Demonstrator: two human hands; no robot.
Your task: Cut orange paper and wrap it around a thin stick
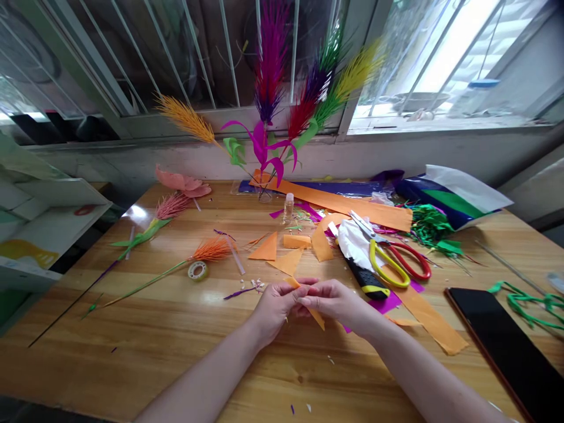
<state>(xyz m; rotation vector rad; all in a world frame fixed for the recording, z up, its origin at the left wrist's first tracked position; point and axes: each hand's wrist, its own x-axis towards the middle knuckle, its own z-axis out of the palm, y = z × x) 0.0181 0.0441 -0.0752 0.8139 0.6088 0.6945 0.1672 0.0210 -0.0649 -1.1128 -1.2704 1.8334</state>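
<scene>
Currently I am pinching the orange paper strip (pixel 308 302) between both hands, left hand (pixel 275 305) and right hand (pixel 337 302) closed on it. I am judging short, even fingertip rolls advisable, keeping the strip taut.

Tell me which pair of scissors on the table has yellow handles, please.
The yellow-handled scissors lie nearer to the right hand, their blades on the white paper. The red-handled scissors lie just behind them, farther right.

wooden table (pixel 132 352) carries scissors (pixel 388 255), tape roll (pixel 198 270), orange paper scraps (pixel 265 249).
</scene>
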